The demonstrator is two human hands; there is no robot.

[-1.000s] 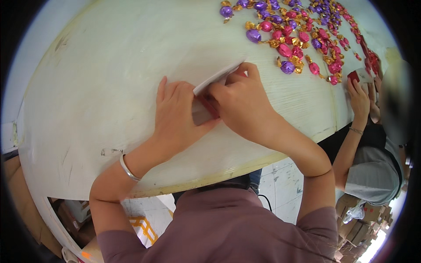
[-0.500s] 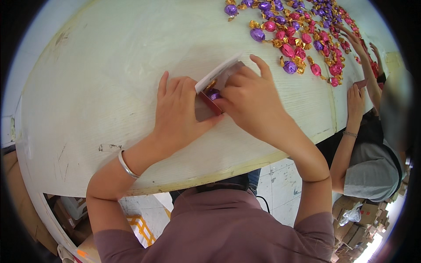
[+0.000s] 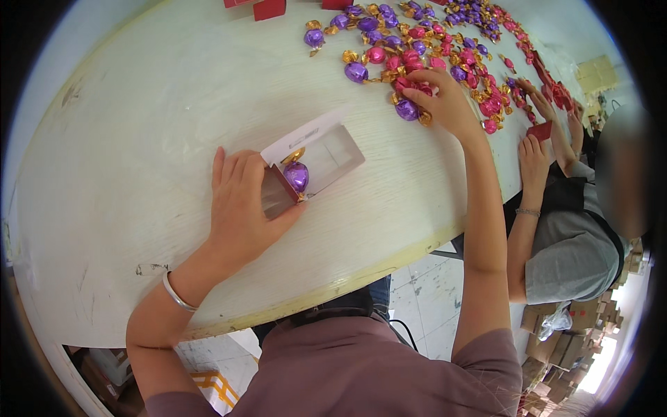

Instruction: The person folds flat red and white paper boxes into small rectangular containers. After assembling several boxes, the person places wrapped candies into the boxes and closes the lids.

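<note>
An open small box [image 3: 349, 154], pale inside with a raised white flap, rests on the table before me. One purple foil-wrapped candy [image 3: 297, 176] with gold twisted ends lies inside it. My left hand [image 3: 240, 205] grips the box's left end, thumb in front and fingers behind. Over at the near edge of the candy heap, my right hand [image 3: 448, 108] has thumb and fingers closed around a red foil-wrapped candy [image 3: 422, 88]. Right beneath those fingers sits another purple candy [image 3: 406, 109].
Loose purple and red candies [image 3: 410, 59] spread across the far right of the table [image 3: 139, 139]. Red boxes [image 3: 269, 8] stand at the far edge of view. To my right, a co-worker's hand [image 3: 533, 163] is beside a red box [image 3: 540, 131]. Cardboard boxes [image 3: 563, 351] are stacked lower right.
My right hand has left the box and reached far right to the candies. The box now shows its purple candy plainly, still in my left hand. Red boxes have come into view.
</note>
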